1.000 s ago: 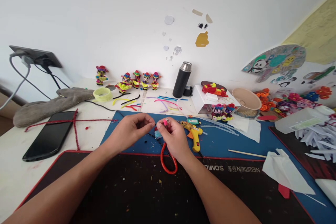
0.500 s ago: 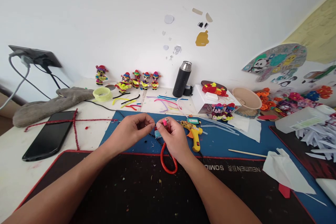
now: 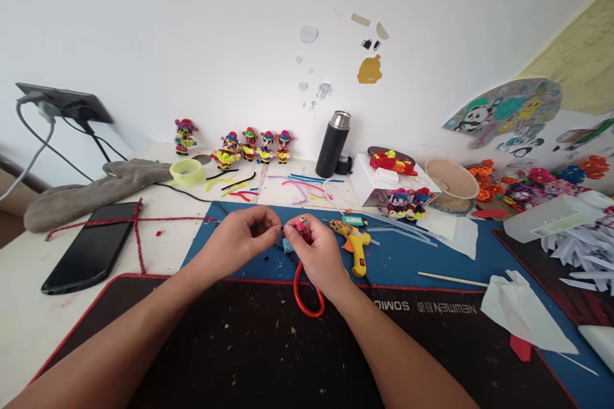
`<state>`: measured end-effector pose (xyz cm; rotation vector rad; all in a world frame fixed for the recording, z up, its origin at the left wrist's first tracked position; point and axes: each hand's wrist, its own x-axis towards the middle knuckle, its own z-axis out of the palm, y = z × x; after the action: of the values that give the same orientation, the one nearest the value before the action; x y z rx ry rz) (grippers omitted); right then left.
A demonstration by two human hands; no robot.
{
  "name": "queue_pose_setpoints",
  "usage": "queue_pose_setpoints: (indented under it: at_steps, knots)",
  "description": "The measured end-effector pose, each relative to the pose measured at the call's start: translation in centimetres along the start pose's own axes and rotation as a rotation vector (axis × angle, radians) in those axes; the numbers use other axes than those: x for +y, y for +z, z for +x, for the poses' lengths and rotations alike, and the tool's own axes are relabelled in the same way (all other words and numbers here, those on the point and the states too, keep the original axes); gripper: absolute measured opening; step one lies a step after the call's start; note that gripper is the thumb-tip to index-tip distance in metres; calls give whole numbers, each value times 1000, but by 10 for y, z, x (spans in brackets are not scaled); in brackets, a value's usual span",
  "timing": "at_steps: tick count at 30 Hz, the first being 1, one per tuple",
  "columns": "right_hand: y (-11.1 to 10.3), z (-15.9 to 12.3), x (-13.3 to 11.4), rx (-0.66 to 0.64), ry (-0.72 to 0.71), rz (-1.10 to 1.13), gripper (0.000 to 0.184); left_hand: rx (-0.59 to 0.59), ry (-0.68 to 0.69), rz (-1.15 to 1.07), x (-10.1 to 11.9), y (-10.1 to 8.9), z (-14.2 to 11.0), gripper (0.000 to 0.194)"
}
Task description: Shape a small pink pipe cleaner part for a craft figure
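Note:
My left hand (image 3: 238, 239) and my right hand (image 3: 317, 254) meet over the blue mat (image 3: 407, 255), fingertips nearly touching. Both are closed in a pinch on a thin dark strand that runs between them; it is too fine to name. A small pink and red piece (image 3: 302, 225) shows at my right hand's fingertips. A red looped pipe cleaner (image 3: 307, 297) hangs down below my right hand onto the black mat (image 3: 230, 345). A yellow glue gun (image 3: 354, 243) lies just right of my right hand.
A black phone (image 3: 91, 249) lies at left with a red pipe cleaner cross (image 3: 137, 220) over it. Several small pipe-cleaner figures (image 3: 249, 146) stand at the wall, beside a black flask (image 3: 333, 144), a white box (image 3: 378, 182), a bowl (image 3: 451, 182) and white paper (image 3: 520, 313).
Both hands have stayed nearly in place; my right hand's fingertips have shifted slightly up and towards my left hand.

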<state>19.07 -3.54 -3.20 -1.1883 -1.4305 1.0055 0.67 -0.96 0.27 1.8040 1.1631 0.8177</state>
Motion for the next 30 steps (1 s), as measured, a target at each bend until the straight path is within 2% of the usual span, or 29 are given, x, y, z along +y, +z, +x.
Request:
queue_pose_setpoints:
  at_steps: [4, 9, 18, 25, 30]
  knots:
    - [-2, 1, 3, -1, 28, 48, 29, 38, -6, -33, -3, -4, 2, 19]
    - [-2, 1, 6, -62, 61, 153, 39, 67, -32, -91, -5, -8, 4, 22]
    - [1, 0, 4, -156, 130, 330, 54, 87, -43, -224, 2, -11, 6, 29]
    - [3, -2, 10, -189, 127, 343, 57, 60, -83, -322, -1, -10, 6, 25]
    - [4, -3, 15, -196, 110, 267, 59, 43, -92, -345, -1, -9, 5, 23]
